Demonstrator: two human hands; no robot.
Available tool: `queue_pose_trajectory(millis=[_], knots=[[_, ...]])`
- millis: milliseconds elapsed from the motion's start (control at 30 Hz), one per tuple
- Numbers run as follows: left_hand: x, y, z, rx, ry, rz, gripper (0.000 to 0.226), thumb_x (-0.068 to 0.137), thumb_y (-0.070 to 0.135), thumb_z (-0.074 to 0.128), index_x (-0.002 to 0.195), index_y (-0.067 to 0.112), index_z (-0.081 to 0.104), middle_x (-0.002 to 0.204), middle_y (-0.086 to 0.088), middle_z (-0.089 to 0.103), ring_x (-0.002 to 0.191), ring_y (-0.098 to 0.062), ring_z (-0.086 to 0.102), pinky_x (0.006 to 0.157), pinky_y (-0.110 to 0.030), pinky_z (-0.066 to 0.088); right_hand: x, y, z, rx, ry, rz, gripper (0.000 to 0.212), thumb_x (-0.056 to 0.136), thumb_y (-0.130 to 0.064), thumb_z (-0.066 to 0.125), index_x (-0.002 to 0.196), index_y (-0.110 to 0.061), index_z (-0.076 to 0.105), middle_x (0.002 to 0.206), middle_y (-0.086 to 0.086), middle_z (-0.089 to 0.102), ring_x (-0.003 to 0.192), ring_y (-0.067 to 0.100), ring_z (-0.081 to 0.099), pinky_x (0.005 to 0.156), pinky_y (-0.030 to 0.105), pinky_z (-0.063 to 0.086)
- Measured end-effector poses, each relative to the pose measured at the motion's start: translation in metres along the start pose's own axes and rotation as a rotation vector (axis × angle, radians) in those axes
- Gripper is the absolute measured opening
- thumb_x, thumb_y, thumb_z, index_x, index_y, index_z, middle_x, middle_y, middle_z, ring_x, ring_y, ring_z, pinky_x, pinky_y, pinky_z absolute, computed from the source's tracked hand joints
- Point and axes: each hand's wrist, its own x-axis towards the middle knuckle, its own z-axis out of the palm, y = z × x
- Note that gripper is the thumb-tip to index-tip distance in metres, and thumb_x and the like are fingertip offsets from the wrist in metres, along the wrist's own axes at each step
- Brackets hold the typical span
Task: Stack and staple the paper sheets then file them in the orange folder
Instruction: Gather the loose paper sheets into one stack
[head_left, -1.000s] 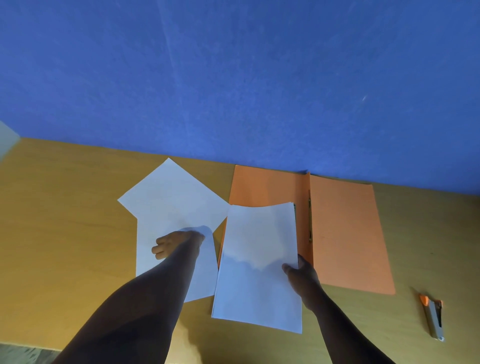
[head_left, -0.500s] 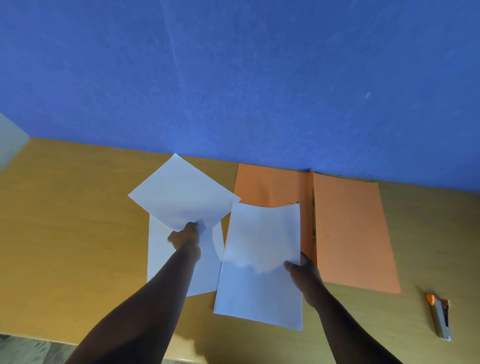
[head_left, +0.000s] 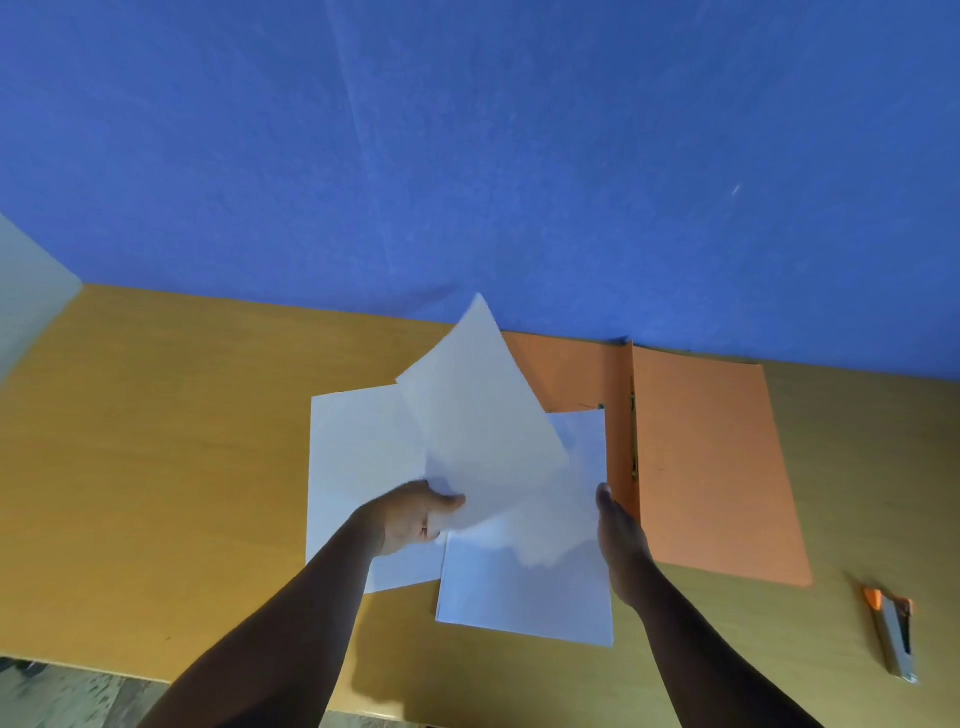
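Paper sheets are spread out on a yellow-brown table (head_left: 156, 467), and one of them is up in the air. The left hand (head_left: 410, 517) pinches the lifted sheet (head_left: 483, 426) by its near corner, thumb on top and fingers tucked under it. This sheet is tilted, with one corner pointing up at the blue wall (head_left: 467, 156), and it hangs over the pile of paper (head_left: 524, 592) in the middle. A single sheet (head_left: 358, 457) lies flat on the table to the left, partly under the left arm. The right hand (head_left: 621, 540) is at the right edge of the pile with its fingers close together and its thumb on top of the paper; the fingers under the edge are hidden, so I cannot tell how tight the grip is. An orange folder (head_left: 711, 467) lies open and flat just behind and to the right of the pile, touching the wall, and the pile covers part of its left half. A thin metal clip runs down the fold in the middle. A grey stapler (head_left: 893, 639) with an orange end lies on the table far to the right, well apart from the paper.
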Motion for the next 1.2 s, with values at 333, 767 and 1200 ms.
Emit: queue_pose_trajectory(millis=[333,767,1200], knots=[[0.013,-0.027,0.013,0.603,0.052,-0.195,0.046,0.080,0.029,0.079,0.121,0.014,0.063,0.095,-0.003,0.061,0.082,-0.020,0.051,0.068,-0.025,0.042,-0.003,0.002,-0.005,-0.011,-0.073,0.004,0.057,0.090,-0.050,0.057,0.130,-0.010,0.053,0.116,0.010,0.060,0.103,0.028,0.057,0.086,0.035,0.045],[0.003,-0.032,-0.017,0.434,1.149,-0.154,0.093,0.067,0.060,0.082,0.136,0.009,0.045,0.137,-0.016,0.050,0.125,-0.034,0.050,0.097,-0.049,0.049,-0.005,0.009,-0.007,-0.323,-0.040,-0.096,0.016,0.089,-0.017,0.057,0.104,-0.013,0.057,0.081,0.010,0.056,0.057,0.016,0.048,0.040,0.019,0.034],[-0.003,-0.053,-0.036,0.309,1.207,-0.275,0.123,0.041,0.065,0.093,0.132,0.003,0.038,0.127,-0.021,0.045,0.111,-0.037,0.049,0.082,-0.047,0.052,-0.008,0.012,-0.006,-0.340,-0.017,-0.103,0.016,0.089,-0.015,0.055,0.105,-0.014,0.058,0.094,0.018,0.061,0.057,0.016,0.048,0.036,0.016,0.033]])
